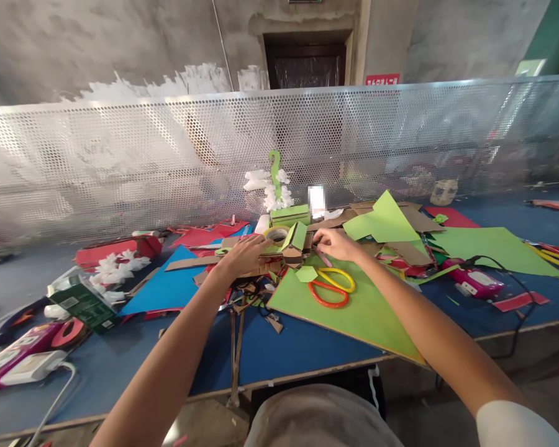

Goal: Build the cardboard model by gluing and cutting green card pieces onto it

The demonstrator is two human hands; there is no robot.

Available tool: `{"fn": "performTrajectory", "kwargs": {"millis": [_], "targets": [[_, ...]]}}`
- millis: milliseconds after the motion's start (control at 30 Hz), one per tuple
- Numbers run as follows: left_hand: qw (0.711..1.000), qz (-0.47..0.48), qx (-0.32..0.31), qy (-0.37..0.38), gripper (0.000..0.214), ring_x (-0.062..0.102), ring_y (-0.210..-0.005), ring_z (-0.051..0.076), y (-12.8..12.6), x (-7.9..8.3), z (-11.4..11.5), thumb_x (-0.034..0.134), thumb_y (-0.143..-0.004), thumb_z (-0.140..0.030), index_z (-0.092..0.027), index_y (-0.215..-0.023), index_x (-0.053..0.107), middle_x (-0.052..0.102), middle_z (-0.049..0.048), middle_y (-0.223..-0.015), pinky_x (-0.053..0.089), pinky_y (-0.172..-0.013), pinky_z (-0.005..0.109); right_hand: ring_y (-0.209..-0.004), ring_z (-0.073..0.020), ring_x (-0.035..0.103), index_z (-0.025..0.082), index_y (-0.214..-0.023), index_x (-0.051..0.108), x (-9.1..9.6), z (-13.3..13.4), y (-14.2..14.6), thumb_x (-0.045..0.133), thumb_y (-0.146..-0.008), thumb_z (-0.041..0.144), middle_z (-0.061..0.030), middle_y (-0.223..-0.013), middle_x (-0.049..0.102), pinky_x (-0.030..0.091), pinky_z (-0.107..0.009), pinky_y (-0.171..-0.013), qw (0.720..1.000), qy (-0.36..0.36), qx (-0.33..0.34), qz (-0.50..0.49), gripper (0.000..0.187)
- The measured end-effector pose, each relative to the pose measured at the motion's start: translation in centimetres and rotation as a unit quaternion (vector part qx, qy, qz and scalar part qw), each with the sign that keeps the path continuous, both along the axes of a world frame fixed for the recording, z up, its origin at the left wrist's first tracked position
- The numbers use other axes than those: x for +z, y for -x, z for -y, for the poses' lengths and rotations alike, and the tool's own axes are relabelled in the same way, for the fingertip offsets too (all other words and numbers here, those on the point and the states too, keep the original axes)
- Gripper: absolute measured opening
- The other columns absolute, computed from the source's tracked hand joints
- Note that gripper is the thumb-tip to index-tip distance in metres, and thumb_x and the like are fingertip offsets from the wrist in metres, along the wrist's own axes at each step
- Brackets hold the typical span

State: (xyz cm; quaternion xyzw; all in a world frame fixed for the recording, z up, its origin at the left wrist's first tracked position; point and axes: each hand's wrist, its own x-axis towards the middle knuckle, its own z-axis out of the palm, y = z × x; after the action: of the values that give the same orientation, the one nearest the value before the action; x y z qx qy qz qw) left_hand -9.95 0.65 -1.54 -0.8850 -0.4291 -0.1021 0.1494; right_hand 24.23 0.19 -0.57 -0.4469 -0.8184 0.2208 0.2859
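My left hand (246, 253) lies over the scrap pile with its fingers stretched forward, beside a yellow tape roll (276, 233) and cardboard strips. My right hand (338, 243) is closed in a pinch; what its fingertips hold, if anything, is too small to make out. Between the hands sits a small folded piece of green card and brown cardboard (295, 241). Scissors (330, 288) with one yellow and one orange handle loop lie below my right hand on a green sheet (349, 316). A small pale green paper piece (306, 274) lies beside them.
Behind the pile stand a green hook-shaped piece (274, 171) with white ruffles and a green box (289, 215). Blue card (161, 288), a dark green box (81, 303) and a pink power strip (28, 354) are left. Another power strip (475, 280) lies right; perforated metal panel (144, 155) behind.
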Motion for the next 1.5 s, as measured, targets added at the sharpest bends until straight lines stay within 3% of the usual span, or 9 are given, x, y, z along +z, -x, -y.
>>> {"fn": "performTrajectory", "kwargs": {"millis": [167,300,400,533,667,900,1200,1367,1500], "targets": [[1.0,-0.014,-0.01,-0.002,0.063,0.062,-0.124,0.035,0.6,1.2,0.7,0.064,-0.086,-0.024,-0.025,-0.149,0.054,0.064,0.0137,-0.136,0.049,-0.102,0.044,-0.128,-0.0358,0.061,0.02,-0.129,0.068,0.8,-0.5,-3.5,0.059,-0.089,0.005,-0.0164,-0.135,0.07,0.049,-0.051,-0.103,0.947,-0.151,-0.186,0.214,0.044],[0.994,0.05,-0.03,-0.088,0.047,0.063,-0.11,0.032,0.2,3.0,1.8,0.056,-0.086,-0.016,-0.019,-0.132,0.063,0.066,0.0141,-0.12,0.05,-0.1,0.048,-0.156,-0.0421,0.032,0.025,-0.148,0.061,-0.1,-1.4,-5.7,0.062,-0.083,-0.001,-0.0193,-0.166,0.043,0.025,-0.074,-0.12,0.9,-0.105,-0.26,0.332,0.07],[0.978,0.078,-0.088,-0.17,0.035,0.063,-0.1,0.03,-2.1,3.9,3.1,0.051,-0.092,-0.017,-0.019,-0.122,0.07,0.068,0.0133,-0.111,0.051,-0.097,0.049,-0.156,-0.0415,0.031,0.026,-0.142,0.068,-1.1,-2.2,-6.6,0.063,-0.085,0.002,-0.0167,-0.164,0.047,0.018,-0.078,-0.121,0.897,-0.093,-0.288,0.321,0.063],[0.962,0.019,-0.216,-0.164,0.039,0.061,-0.125,0.03,-6.8,3.0,4.8,0.053,-0.097,-0.021,-0.021,-0.133,0.069,0.064,0.0137,-0.142,0.047,-0.112,0.05,-0.139,-0.0369,0.051,0.027,-0.11,0.084,-1.6,-2.9,-7.0,0.062,-0.088,0.004,-0.0113,-0.14,0.07,0.016,-0.074,-0.123,0.908,-0.156,-0.306,0.241,0.039],[0.962,-0.061,-0.216,-0.157,0.05,0.041,-0.155,0.031,-10.1,0.9,5.7,0.056,-0.094,-0.015,-0.016,-0.143,0.064,0.046,0.016,-0.166,0.027,-0.131,0.053,-0.13,-0.0324,0.056,0.027,-0.098,0.087,-0.5,-3.0,-6.9,0.059,-0.09,0.006,-0.008,-0.135,0.074,0.021,-0.064,-0.124,0.902,-0.28,-0.299,0.137,0.037],[0.958,-0.09,-0.188,-0.197,0.035,0.029,-0.162,0.036,-11.2,0.3,6.5,0.062,-0.092,-0.013,-0.015,-0.123,0.077,0.037,0.0157,-0.172,0.017,-0.135,0.06,-0.127,-0.029,0.06,0.03,-0.109,0.085,1.8,-1.8,-5.7,0.052,-0.091,0.004,-0.0056,-0.137,0.073,0.031,-0.059,-0.122,0.869,-0.441,-0.222,0.014,0.045],[0.944,-0.107,-0.223,-0.218,0.033,0.029,-0.162,0.036,-11.8,0.4,6.7,0.063,-0.089,-0.01,-0.015,-0.119,0.076,0.042,0.0144,-0.169,0.016,-0.135,0.061,-0.111,-0.0262,0.068,0.024,-0.138,0.074,2.2,-1.3,-4.9,0.041,-0.104,0.015,-0.0086,-0.122,0.08,0.049,-0.045,-0.103,0.872,-0.444,-0.195,-0.064,0.048],[0.948,0.036,-0.25,-0.196,0.027,0.05,-0.149,0.031,-11.0,1.4,6.2,0.054,-0.092,-0.011,-0.016,-0.112,0.072,0.068,0.0155,-0.141,0.03,-0.13,0.057,-0.104,-0.0282,0.069,0.02,-0.138,0.074,2.4,-0.5,-4.5,0.043,-0.106,0.025,-0.0127,-0.111,0.08,0.052,-0.044,-0.099,0.875,-0.412,-0.24,-0.082,0.045],[0.943,0.277,-0.138,-0.125,0.017,0.069,-0.098,0.027,-8.6,2.7,5.1,0.048,-0.099,-0.023,-0.019,-0.103,0.064,0.074,0.0117,-0.099,0.055,-0.092,0.046,-0.112,-0.0297,0.067,0.017,-0.14,0.073,2.9,0.1,-4.4,0.04,-0.106,0.026,-0.0165,-0.118,0.078,0.052,-0.044,-0.102,0.879,-0.387,-0.258,-0.106,0.047]]}}
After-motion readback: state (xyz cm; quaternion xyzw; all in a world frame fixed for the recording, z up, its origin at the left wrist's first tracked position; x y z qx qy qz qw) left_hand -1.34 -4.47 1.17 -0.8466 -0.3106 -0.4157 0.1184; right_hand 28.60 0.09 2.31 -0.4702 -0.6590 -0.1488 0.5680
